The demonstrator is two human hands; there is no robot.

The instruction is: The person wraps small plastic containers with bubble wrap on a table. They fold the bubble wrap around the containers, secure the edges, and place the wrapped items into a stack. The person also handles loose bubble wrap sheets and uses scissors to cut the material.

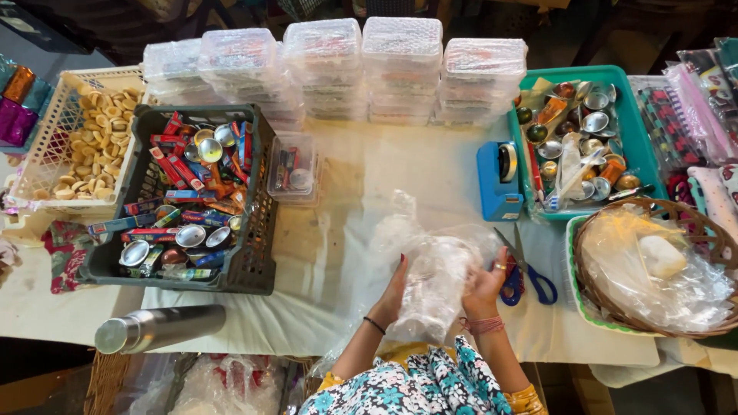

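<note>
Tabletop (346,230) was covered w/ a pale cloth & clear plastic sheet. Along the far edge stood stacks of clear lidded plastic boxes (338,73), bubble-textured tops, red/orange contents faintly visible. Left of centre sat a dark grey lattice crate (254,261) packed w/ small red & blue cartons plus round shiny metal bowls. Far left, a cream lattice basket (46,131) held pale biscuit-like pieces. Right, a teal tray (642,146) carried more small metal bowls, some w/ orange or green fill, & a clear packet. Near right, a woven wicker basket (607,300), lined w/ crinkled clear film, held a pale rounded lump. One small clear box (294,167) lay just beside the crate, a bowl & carton inside. A steel flask (157,328) lay on its side at the near left edge. Blue tape dispenser (497,180) stood beside the tray; blue-handled scissors (526,273) lay near the right hand (484,288). Both hands gripped a crumpled clear plastic bag (434,280) at the near centre edge: left hand (393,292) fingers clasped its left side, right fingers closed on its right side.
</note>
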